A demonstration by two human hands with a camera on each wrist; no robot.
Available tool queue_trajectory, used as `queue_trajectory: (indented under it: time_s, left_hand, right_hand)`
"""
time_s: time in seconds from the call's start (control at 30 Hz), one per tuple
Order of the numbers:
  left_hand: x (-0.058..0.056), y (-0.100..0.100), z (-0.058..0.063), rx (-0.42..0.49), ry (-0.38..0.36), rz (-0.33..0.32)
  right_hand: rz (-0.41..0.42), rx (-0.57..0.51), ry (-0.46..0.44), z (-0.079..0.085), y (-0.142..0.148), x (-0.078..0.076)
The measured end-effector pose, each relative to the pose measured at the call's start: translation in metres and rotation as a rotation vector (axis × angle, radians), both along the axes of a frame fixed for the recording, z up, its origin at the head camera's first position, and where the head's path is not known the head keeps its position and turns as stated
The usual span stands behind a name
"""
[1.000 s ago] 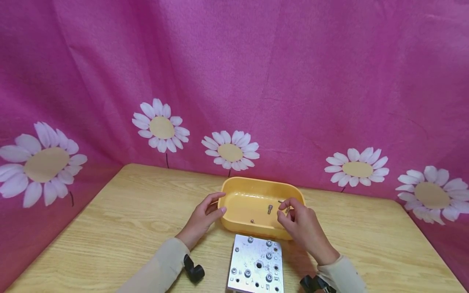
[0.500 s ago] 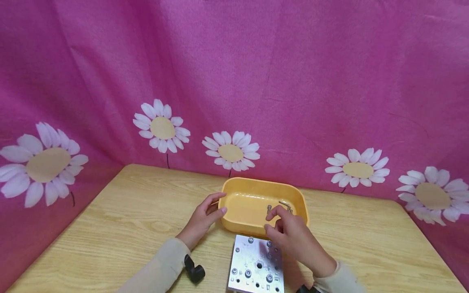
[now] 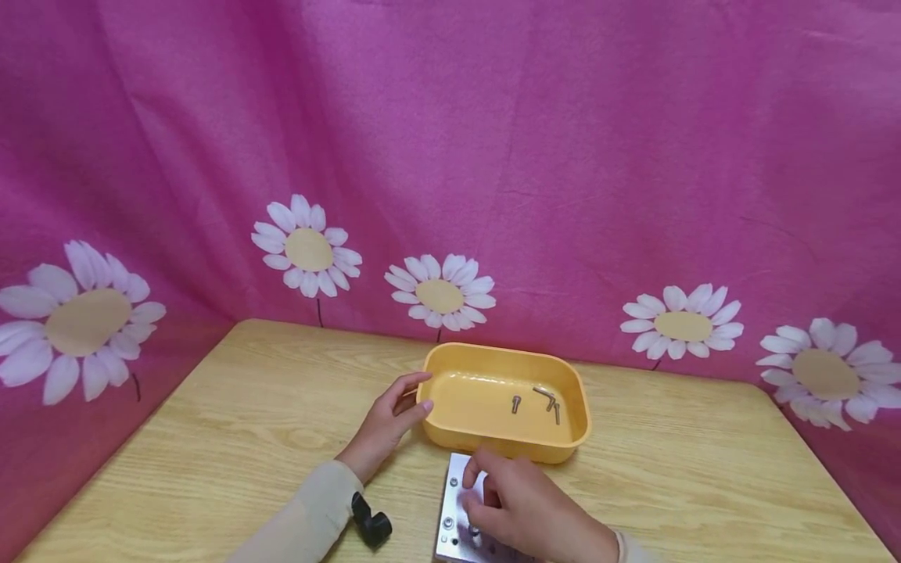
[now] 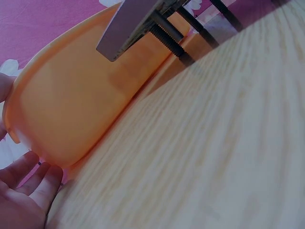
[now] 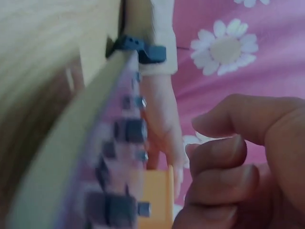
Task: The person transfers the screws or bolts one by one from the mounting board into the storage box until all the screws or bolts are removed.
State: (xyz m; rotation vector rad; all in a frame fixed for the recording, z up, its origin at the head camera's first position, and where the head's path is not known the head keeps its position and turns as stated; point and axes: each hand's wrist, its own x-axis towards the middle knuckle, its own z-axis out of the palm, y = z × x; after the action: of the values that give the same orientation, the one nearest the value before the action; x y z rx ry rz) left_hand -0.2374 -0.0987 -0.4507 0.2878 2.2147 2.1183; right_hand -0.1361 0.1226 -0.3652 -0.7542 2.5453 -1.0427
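My left hand (image 3: 383, 426) holds the left end of a yellow tray (image 3: 493, 450), its thumb and fingers at the rim. In the left wrist view its fingers (image 4: 28, 179) touch the tray wall. Inside the tray lie a socket head screw (image 3: 516, 404), an Allen key (image 3: 544, 395) and a thin screw (image 3: 557, 414). My right hand (image 3: 524, 500) hovers over a metal plate (image 3: 450, 500), fingers bent, thumb and index apart in the head view. Whether something small sits between them cannot be made out. Several screws stand in the plate, one bolt head (image 5: 131, 130) near that hand.
The plate stands raised on the wooden table (image 3: 281, 407), with threaded bolts (image 4: 167, 40) hanging below it, just in front of the tray. A pink daisy-print curtain (image 3: 535, 180) hangs behind the table. Black camera mounts (image 3: 370, 522) sit on the wrists.
My right hand has moved from above the tray toward me and left, over the plate. A small screw near the tray's front wall is no longer seen there. My left hand stays at the tray.
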Motion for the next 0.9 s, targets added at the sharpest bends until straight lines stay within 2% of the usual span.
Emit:
queue_trajectory:
  time_s: [0.07, 0.27, 0.4, 0.7, 0.9]
  left_hand:
    - [0.001, 0.0, 0.0, -0.003, 0.0, 0.0]
    - [0.002, 0.0, -0.001, -0.045, -0.015, 0.014]
    - [0.001, 0.0, -0.001, -0.052, -0.02, 0.012]
    - [0.0, 0.001, 0.0, -0.056, -0.023, 0.012]
    - [0.0, 0.001, 0.001, -0.047, -0.013, 0.017]
  right_hand:
    - [0.018, -0.005, -0.069, -0.003, -0.003, 0.003]
    - [0.066, 0.011, -0.194, -0.011, -0.011, 0.007]
    - [0.061, 0.058, -0.224, -0.013, -0.015, 0.007]
    - [0.048, 0.084, -0.207, -0.016, -0.018, 0.007]
    - [0.052, 0.105, -0.135, -0.018, -0.019, 0.006]
